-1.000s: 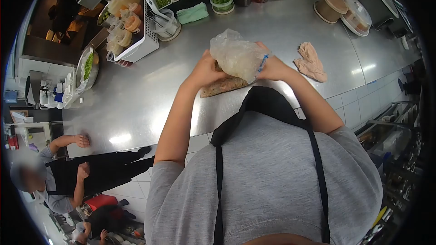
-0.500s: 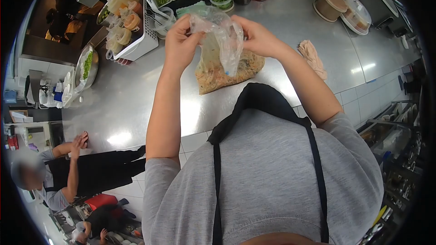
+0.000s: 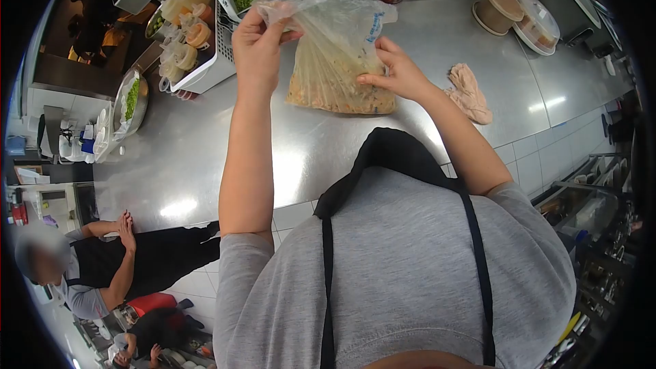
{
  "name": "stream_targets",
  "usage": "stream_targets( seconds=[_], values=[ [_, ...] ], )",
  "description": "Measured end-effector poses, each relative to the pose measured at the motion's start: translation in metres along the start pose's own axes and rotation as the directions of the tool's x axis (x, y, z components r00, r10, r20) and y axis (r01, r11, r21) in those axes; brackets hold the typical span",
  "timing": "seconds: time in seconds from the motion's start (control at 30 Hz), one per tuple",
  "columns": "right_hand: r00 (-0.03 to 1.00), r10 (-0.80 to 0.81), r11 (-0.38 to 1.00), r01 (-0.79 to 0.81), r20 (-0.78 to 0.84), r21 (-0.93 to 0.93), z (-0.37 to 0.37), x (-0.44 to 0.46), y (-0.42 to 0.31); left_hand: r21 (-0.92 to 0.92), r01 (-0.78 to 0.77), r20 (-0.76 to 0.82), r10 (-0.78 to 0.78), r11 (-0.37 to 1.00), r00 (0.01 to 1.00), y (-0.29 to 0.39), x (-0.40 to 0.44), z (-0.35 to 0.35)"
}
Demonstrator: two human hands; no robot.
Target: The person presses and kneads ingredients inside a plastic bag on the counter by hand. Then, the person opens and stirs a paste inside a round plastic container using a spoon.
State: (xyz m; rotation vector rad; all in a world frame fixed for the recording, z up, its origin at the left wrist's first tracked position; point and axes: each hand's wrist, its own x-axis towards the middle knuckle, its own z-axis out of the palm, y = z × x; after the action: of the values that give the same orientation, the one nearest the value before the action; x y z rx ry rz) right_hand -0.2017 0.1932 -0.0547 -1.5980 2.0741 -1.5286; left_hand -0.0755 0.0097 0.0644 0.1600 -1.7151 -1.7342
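Plastic bag (image 3: 339, 65) has shifted, now more upright. Left hand (image 3: 258, 44) pinches its top; right hand (image 3: 402, 75) grips its side.

2 hands (image 3: 258, 49) on bag (image 3: 336, 68) — part-filled

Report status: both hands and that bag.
Left hand pinching plastic bag near its top. Right hand touching its right side. Food low inside. Pinkish cloth off right, clear of bag.
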Motion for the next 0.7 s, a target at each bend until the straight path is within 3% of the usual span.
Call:
stream_targets(
  seconds=[0.07, 0.17, 0.3, 0.37, 0.43, 0.5, 0.53, 0.57, 0.6, 0.63, 0.7],
  values=[
    [0.982, 0.176, 0.982, -0.17, 0.071, -0.081, -0.016, 0.008, -0.028, -0.008, 0.023, -0.006, -0.023, 1.0, 1.0, -0.007, 0.001, -0.001],
    [0.944, 0.278, 0.959, -0.264, 0.178, -0.103, -0.017, 0.024, -0.045, -0.027, 0.044, -0.011, -0.044, 0.999, 0.999, -0.015, 0.004, -0.005],
    [0.984, 0.14, 0.989, -0.144, 0.113, 0.03, -0.006, 0.04, -0.045, -0.006, 0.038, 0.001, -0.038, 0.999, 0.999, -0.006, 0.013, 0.001],
    [0.937, 0.27, 0.947, -0.3, 0.224, 0.113, -0.015, 0.046, -0.078, -0.07, 0.018, 0.019, -0.017, 0.997, 1.0, -0.01, 0.023, -0.001],
    [0.956, 0.219, 0.96, -0.247, 0.196, 0.134, -0.006, 0.049, -0.078, -0.139, -0.005, 0.037, 0.01, 0.99, 0.999, -0.008, 0.027, 0.002],
    [0.971, 0.172, 0.968, -0.197, 0.165, 0.155, 0.003, 0.049, -0.073, -0.128, 0.045, 0.205, -0.018, 0.991, 0.979, -0.006, 0.027, 0.006],
    [0.942, 0.273, 0.92, -0.315, 0.197, 0.232, 0.007, 0.052, -0.068, -0.128, 0.048, 0.203, -0.021, 0.991, 0.979, -0.008, 0.024, 0.005],
    [0.899, 0.366, 0.852, -0.427, 0.238, 0.304, 0.009, 0.053, -0.064, 0.009, -0.002, 0.161, 0.001, 1.0, 0.987, -0.013, 0.019, 0.003],
    [0.899, 0.365, 0.851, -0.428, 0.241, 0.305, 0.009, 0.054, -0.064, 0.149, -0.048, 0.122, 0.03, 0.988, 0.992, -0.017, 0.013, 0.001],
    [0.899, 0.368, 0.852, -0.428, 0.237, 0.301, 0.009, 0.055, -0.064, 0.151, -0.048, 0.118, 0.03, 0.987, 0.993, -0.023, 0.004, -0.003],
    [0.899, 0.369, 0.851, -0.429, 0.237, 0.302, 0.01, 0.056, -0.062, 0.443, -0.231, -0.113, 0.31, 0.866, 0.944, -0.035, -0.027, -0.011]
  ],
)
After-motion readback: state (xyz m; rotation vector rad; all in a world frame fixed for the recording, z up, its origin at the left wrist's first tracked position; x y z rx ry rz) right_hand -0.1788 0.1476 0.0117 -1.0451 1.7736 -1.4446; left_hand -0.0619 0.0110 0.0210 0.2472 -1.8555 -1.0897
